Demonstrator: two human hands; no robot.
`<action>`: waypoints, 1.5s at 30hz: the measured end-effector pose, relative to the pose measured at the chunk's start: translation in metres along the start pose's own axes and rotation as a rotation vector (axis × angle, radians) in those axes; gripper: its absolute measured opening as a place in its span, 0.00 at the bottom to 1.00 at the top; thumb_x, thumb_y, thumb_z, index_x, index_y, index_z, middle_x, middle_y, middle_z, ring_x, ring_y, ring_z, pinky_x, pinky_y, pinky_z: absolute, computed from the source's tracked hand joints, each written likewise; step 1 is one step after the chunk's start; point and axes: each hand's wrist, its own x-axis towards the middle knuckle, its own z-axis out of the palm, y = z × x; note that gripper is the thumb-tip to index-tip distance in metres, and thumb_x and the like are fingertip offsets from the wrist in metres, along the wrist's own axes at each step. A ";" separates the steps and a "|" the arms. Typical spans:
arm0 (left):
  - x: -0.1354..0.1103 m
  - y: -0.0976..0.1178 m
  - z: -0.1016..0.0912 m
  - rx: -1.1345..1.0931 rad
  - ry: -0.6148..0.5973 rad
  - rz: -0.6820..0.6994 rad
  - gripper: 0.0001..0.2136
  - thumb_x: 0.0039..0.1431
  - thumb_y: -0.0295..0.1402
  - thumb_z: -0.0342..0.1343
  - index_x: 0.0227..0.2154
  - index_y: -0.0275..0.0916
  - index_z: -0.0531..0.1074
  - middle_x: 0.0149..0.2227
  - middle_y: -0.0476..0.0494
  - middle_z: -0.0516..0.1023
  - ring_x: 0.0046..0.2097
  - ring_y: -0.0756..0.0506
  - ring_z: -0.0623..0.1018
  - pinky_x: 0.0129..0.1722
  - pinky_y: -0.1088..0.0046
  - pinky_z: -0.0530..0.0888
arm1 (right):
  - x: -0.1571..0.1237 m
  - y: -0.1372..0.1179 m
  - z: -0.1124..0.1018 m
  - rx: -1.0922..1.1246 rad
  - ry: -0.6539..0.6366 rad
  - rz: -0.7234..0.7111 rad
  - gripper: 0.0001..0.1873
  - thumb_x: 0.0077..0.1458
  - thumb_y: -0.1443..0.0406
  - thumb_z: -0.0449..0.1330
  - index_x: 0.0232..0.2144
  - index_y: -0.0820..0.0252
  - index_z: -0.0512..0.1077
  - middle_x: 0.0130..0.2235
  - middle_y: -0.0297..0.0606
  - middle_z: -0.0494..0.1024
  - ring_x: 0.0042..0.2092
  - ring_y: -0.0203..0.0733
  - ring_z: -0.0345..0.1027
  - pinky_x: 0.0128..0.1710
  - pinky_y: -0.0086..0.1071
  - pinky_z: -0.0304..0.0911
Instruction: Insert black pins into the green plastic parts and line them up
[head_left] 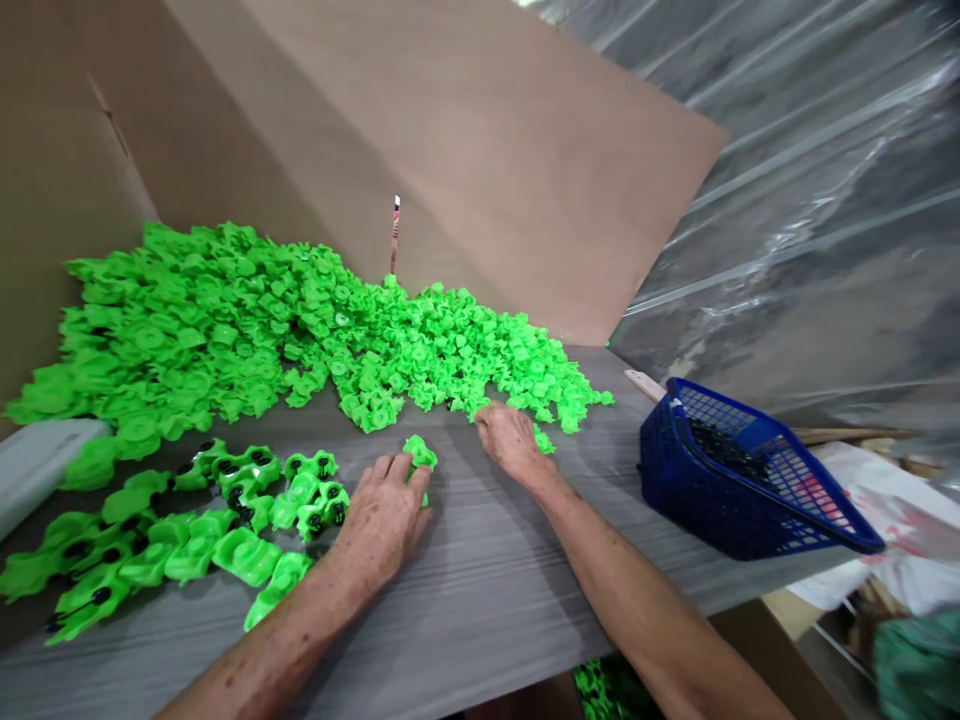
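Note:
A big heap of bright green plastic parts covers the back of the grey table. My left hand rests knuckles up near the table's middle, fingers curled round one green part. My right hand reaches to the front edge of the heap, fingers bent down among the loose pieces; what they grip is hidden. To the left of my left hand lie several green parts fitted with black pieces.
A blue plastic basket holding small black pieces stands tilted at the table's right edge. Brown cardboard walls rise behind the heap. Clear plastic sheeting hangs at the right. A grey tube lies at the left.

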 end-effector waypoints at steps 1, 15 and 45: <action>0.000 0.001 -0.002 0.016 -0.014 -0.016 0.18 0.57 0.31 0.56 0.51 0.37 0.72 0.52 0.32 0.73 0.53 0.33 0.71 0.51 0.53 0.70 | 0.004 -0.003 -0.002 -0.009 0.012 -0.007 0.15 0.60 0.68 0.50 0.40 0.58 0.77 0.42 0.46 0.77 0.44 0.47 0.72 0.39 0.33 0.61; 0.000 -0.007 -0.010 -0.231 0.042 -0.080 0.20 0.54 0.26 0.51 0.51 0.38 0.72 0.54 0.38 0.74 0.54 0.38 0.74 0.55 0.60 0.69 | 0.040 -0.018 0.005 0.201 -0.024 -0.132 0.13 0.50 0.73 0.56 0.37 0.62 0.78 0.40 0.48 0.79 0.46 0.49 0.72 0.45 0.34 0.63; 0.004 -0.008 -0.002 -0.360 0.141 -0.029 0.13 0.61 0.32 0.49 0.45 0.35 0.74 0.44 0.36 0.80 0.47 0.38 0.77 0.47 0.60 0.72 | -0.043 -0.039 0.011 1.186 0.065 -0.255 0.10 0.47 0.69 0.57 0.33 0.62 0.77 0.25 0.32 0.74 0.24 0.31 0.66 0.25 0.25 0.61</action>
